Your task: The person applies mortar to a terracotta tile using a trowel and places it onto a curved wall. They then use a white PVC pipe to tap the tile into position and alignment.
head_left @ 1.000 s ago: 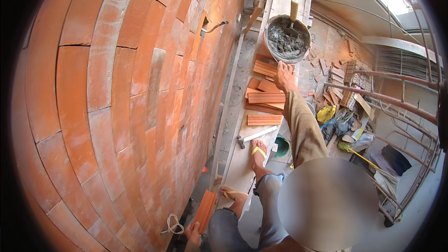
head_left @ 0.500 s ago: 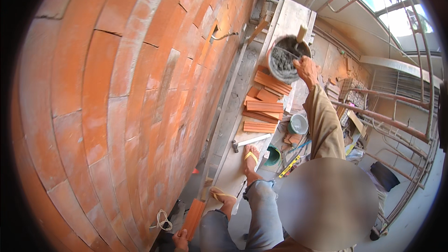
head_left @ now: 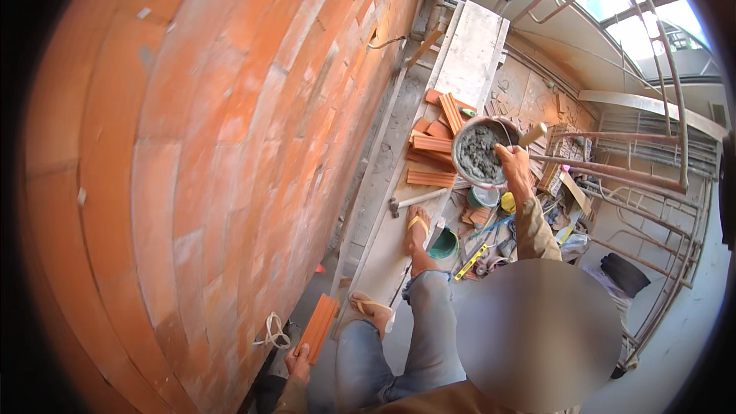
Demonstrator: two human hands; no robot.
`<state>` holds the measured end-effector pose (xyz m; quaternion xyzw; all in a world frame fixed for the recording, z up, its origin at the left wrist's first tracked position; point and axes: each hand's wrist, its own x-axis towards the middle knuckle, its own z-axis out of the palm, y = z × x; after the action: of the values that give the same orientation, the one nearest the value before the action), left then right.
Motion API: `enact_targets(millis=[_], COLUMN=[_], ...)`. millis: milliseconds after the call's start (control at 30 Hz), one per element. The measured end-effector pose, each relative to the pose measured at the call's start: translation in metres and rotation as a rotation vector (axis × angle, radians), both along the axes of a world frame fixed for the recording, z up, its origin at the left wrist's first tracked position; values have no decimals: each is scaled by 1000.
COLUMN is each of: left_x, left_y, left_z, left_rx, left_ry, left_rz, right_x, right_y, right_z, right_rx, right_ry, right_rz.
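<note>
Gripped by its wire handle, a round bucket (head_left: pixel 455 156) hangs from my right hand (head_left: pixel 515 166) beside the plank's right edge. Wet grey mortar (head_left: pixel 480 150) lies inside it, and a wooden tool handle (head_left: pixel 533 134) sticks out past the rim; the tool's lower end is hidden. Low at the left, my left hand (head_left: pixel 298 363) is closed on the end of a grooved orange brick (head_left: pixel 317 329), held near the wall. More orange bricks (head_left: pixel 431 177) are heaped on the plank, left of the bucket.
An orange brick wall (head_left: pixel 222 184) fills the left side. My sandalled feet stand on a plank (head_left: pixel 469 46) with a hammer (head_left: pixel 418 199) across it. A green bucket (head_left: pixel 444 244) and a yellow level (head_left: pixel 470 261) lie to the right, below scaffold rails (head_left: pixel 613 172). White cord (head_left: pixel 274 331) hangs lower left.
My right hand has brought the mortar bucket nearer, off its spot on the plank, uncovering bricks there. My left hand has raised its brick slightly. The view has shifted a little.
</note>
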<state>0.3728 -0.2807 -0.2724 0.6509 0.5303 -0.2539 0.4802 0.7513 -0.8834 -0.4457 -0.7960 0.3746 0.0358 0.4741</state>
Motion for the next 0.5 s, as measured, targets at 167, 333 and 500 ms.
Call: enact_targets(millis=[167,333,500], left_x=[-54,-102,-161], left_y=[33,52,75], left_z=[-2,32,43], left_rx=[-24,-62,-55], left_ry=[-137,-147,-198], left_rz=[-16,-45,-65], right_x=[-105,-200,-260], right_y=[41,90,164], right_z=[15,4,15], right_rx=[87,258,480], right_ry=[-47,-88,-199], right_rz=[-156,-318,-433])
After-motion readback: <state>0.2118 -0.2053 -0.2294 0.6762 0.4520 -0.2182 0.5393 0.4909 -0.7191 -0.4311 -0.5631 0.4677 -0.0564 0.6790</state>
